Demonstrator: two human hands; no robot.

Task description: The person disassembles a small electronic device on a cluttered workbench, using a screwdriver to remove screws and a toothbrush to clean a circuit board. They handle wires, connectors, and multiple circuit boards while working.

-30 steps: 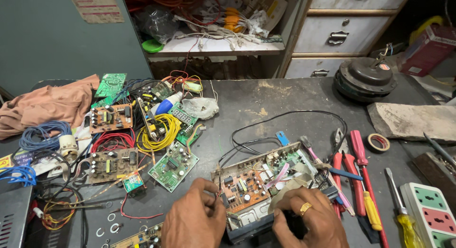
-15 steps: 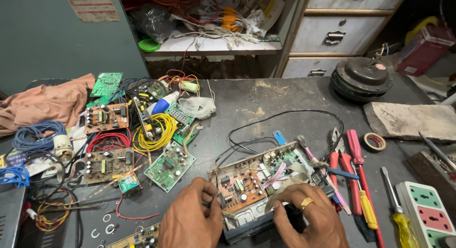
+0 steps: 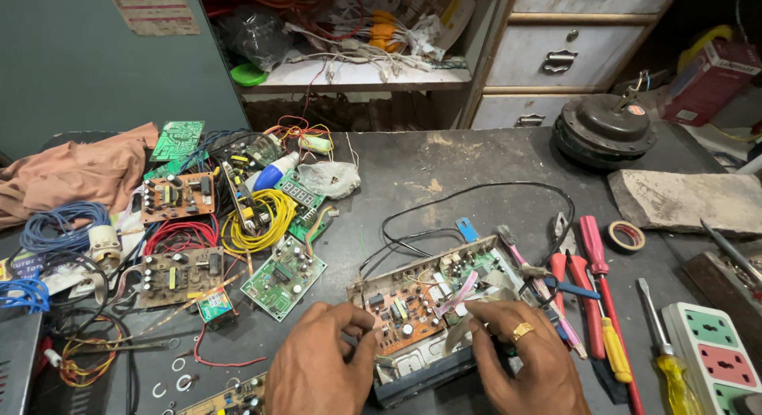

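On the left: a green circuit board point(image 3: 283, 277), a coil of yellow wire point(image 3: 262, 220), a pink cloth point(image 3: 75, 175). On the right: red-handled screwdrivers point(image 3: 601, 280), a roll of tape point(image 3: 626, 235), a round black motor point(image 3: 605, 131), a white power strip point(image 3: 712, 358).

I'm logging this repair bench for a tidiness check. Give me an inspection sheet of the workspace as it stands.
Surface: dark worn table, scuffed.
Job's things: open circuit board unit, near the front edge.
Clutter: loose circuit boards, yellow wire coil, screwdrivers and pliers, tape roll, power strip, cloth.
Grippers: left hand and right hand both touch the unit; ring on the right.
Cables: black cable loops from the unit.
Surroundings: drawers, cluttered shelf, round motor.
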